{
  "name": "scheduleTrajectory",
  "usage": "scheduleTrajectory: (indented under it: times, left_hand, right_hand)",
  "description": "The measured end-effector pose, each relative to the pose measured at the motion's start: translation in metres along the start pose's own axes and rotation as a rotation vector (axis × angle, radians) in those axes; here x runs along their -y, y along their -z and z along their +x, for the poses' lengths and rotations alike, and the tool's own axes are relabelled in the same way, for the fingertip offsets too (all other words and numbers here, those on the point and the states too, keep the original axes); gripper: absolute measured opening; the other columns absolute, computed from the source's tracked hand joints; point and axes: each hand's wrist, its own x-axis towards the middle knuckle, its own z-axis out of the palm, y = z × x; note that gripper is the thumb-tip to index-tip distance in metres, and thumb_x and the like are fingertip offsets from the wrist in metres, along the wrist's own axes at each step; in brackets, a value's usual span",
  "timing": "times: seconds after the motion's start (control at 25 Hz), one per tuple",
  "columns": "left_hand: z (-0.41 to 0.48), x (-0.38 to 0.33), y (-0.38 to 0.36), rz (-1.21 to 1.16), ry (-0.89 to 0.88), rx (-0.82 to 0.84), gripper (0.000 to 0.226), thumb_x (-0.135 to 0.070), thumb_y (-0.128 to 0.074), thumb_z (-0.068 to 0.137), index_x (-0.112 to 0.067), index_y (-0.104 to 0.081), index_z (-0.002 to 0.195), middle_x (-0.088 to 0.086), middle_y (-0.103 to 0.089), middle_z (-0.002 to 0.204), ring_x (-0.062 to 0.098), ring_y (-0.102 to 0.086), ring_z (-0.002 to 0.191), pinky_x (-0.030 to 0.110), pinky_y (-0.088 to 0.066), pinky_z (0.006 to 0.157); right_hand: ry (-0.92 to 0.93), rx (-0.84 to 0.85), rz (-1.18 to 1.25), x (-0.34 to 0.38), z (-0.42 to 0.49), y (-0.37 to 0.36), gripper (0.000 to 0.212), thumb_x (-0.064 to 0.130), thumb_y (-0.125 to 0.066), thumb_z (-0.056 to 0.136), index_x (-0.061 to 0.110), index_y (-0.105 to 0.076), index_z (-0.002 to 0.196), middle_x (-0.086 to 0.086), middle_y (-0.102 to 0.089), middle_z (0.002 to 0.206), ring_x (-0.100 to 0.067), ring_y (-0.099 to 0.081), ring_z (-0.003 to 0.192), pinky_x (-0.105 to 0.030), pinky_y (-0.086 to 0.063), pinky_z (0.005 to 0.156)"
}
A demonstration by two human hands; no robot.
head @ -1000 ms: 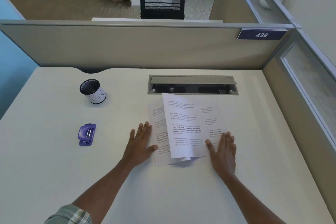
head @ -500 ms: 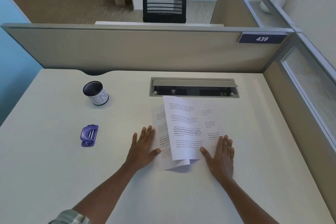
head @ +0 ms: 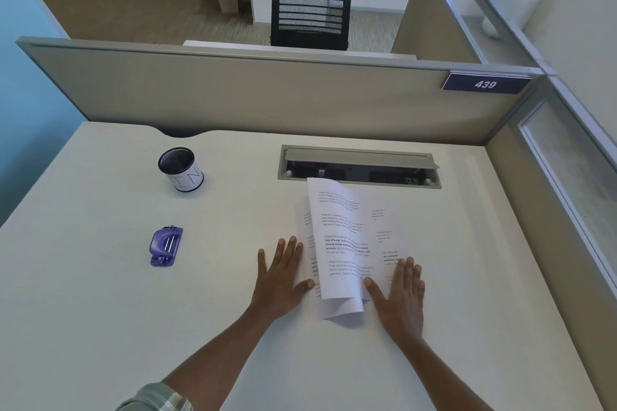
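Observation:
Several printed white sheets (head: 344,240) lie fanned and overlapping in the middle of the white desk (head: 100,327). The top sheet bows up a little at its near and far ends. My left hand (head: 282,274) lies flat on the desk at the pile's left edge, thumb touching the lower sheet. My right hand (head: 400,297) lies flat at the pile's right side, fingers straight on the right-hand sheet, thumb against the top sheet's edge. Neither hand grips anything.
A purple hole punch (head: 166,246) sits at the left. Behind it stands a mesh pen cup (head: 181,169) with a white label. An open cable tray (head: 359,168) is set into the desk just beyond the sheets. Partition walls (head: 267,97) close the back and right.
Both hands have slid inward toward each other, pushing the sheets into a narrower pile. The top sheet has turned straighter and its ends bow up more.

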Motion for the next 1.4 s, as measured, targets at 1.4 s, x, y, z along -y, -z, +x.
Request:
scheduleTrajectory:
  times: [1.4]
  left_hand:
    - [0.009,-0.037,-0.001,0.096,-0.248,-0.099,0.101,-0.033,-0.067,0.108,-0.045,0.009,0.173,0.002,0.023,0.184,0.037,0.003,0.173,0.071,-0.024,0.129]
  right_hand:
    - [0.397,0.151,-0.424,-0.022,-0.004,0.023,0.064,0.048,-0.047,0.113,0.043,-0.021,0.172,0.002,-0.009,0.185,-0.029,-0.007,0.171,-0.056,-0.021,0.134]
